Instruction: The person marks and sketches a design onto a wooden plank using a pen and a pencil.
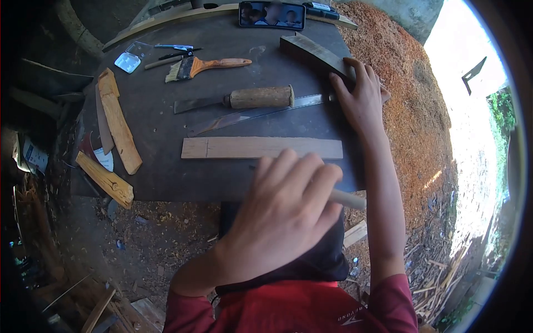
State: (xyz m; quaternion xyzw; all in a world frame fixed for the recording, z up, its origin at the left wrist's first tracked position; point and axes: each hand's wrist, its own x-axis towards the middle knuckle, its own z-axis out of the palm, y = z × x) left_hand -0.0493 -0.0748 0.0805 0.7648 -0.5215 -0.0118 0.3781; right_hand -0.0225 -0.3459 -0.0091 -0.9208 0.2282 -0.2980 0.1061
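Observation:
My left hand [288, 205] is closed around a slim tool with a pale rounded handle [348, 198], in front of the table's near edge; a thin dark end shows on its far side. Just beyond lies a flat wooden strip [261, 148] with a line across its left part. My right hand [361, 91] grips the near end of a long dark rectangular block [316, 53] at the table's right side. By that wrist ends a long narrow metal blade [261, 114]. A chisel [244, 97] with a thick wooden handle lies beside the blade.
A paintbrush [208, 66], pens [173, 48] and a small clear case [127, 62] lie at the back left of the dark table [150, 183]. Rough wood pieces [119, 122] sit on the left edge. A phone [272, 15] stands at the back; sawdust [411, 105] is heaped at right.

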